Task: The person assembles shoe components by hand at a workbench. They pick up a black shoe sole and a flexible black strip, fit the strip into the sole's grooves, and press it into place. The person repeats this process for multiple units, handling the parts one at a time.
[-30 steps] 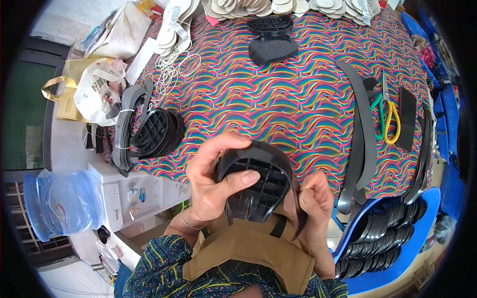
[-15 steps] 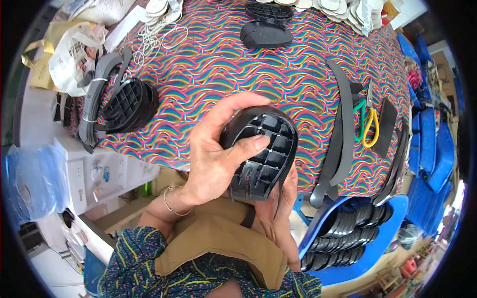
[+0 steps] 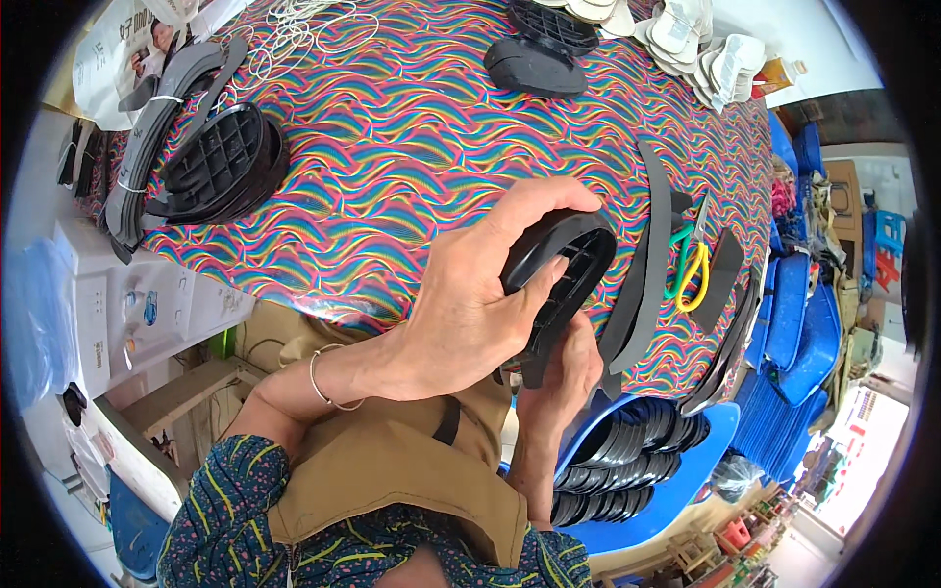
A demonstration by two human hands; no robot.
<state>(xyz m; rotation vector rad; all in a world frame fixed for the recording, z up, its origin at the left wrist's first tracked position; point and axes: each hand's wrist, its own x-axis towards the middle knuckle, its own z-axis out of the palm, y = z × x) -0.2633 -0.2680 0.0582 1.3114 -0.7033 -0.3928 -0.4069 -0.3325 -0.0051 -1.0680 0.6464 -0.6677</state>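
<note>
Over the table's near edge I hold a black shoe heel [image 3: 591,247] with a hollow, gridded inside; it is tilted. My left hand [image 3: 466,299], a bangle at its wrist, is closed round it, thumb pressed into the hollow and index finger across the top end. Lower down, my right hand [image 3: 571,370] grips the heel's bottom end, its fingers partly hidden behind it. A dark strip end hangs at that lower end. Long dark grey strips [image 3: 642,265] lie just right of the heel. Scissors [image 3: 694,269] with green and yellow handles lie beyond them.
Stacked black heels [image 3: 221,171] and a tied strip bundle [image 3: 147,162] occupy the table's left. More black pieces [image 3: 534,69], white cord [image 3: 294,34] and pale insole-shaped pieces [image 3: 676,34] lie at the back. Below the right edge stands a blue tub [image 3: 720,431] holding rows of black heels [image 3: 627,441].
The heel has turned in my hands, so its hollow now faces more to the right. Both hands have shifted right across the picture with it, and the whole view has swung.
</note>
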